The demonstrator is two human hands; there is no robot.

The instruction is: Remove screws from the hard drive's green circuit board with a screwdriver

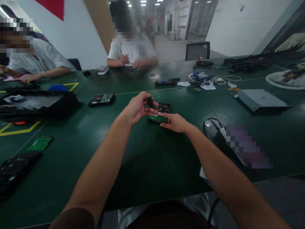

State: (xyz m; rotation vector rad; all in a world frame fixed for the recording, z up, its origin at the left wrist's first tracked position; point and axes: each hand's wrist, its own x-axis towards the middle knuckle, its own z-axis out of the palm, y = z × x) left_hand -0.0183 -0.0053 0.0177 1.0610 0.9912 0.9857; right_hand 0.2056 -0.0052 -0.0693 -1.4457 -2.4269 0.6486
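Note:
In the head view, my left hand (140, 108) is closed round the dark handle of a screwdriver (150, 102). The tool points down at a small black device with a green circuit board (157, 119), and its tip is hard to make out. My right hand (176, 122) grips the right end of that device, with the thumb at the near edge and the fingers on top. Just behind it lies a black part with an open-looking interior (164, 107), partly covered by my left fingers.
Left lie another device with a green board (102, 99), a loose green board (40, 143), and a large black housing (35, 103). Right are a grey metal box (262, 100), a phone-like object with cable (247, 146), and wires (202, 77). Two people sit across the table.

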